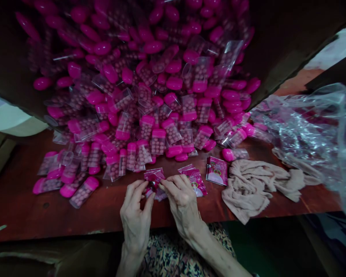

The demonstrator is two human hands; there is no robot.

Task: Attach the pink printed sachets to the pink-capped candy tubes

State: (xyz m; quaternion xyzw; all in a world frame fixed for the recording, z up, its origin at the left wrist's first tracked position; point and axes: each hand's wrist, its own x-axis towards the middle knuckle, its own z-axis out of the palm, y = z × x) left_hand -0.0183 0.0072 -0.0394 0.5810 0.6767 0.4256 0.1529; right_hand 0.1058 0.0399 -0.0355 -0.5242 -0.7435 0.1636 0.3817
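My left hand [137,207] is at the front of the table, thumb and fingers pinched on a pink printed label [154,175]. Close beside it, my right hand [181,200] has its fingertips closed on the right edge of that same label. The fingers cover part of the label. More pink labels [197,181] lie just behind my right hand, fanned over one another. To their right sits a neat stack of labels [217,170]. Behind both hands spreads a large heap of small clear containers [158,142] with bright pink caps and round pale pink balls inside.
A crumpled beige cloth [248,188] lies right of the label stack. Clear plastic bags [308,127] cover the right side. Several loose containers [83,192] lie front left on the reddish-brown table [46,219]. A dark wall [288,42] borders the heap at right.
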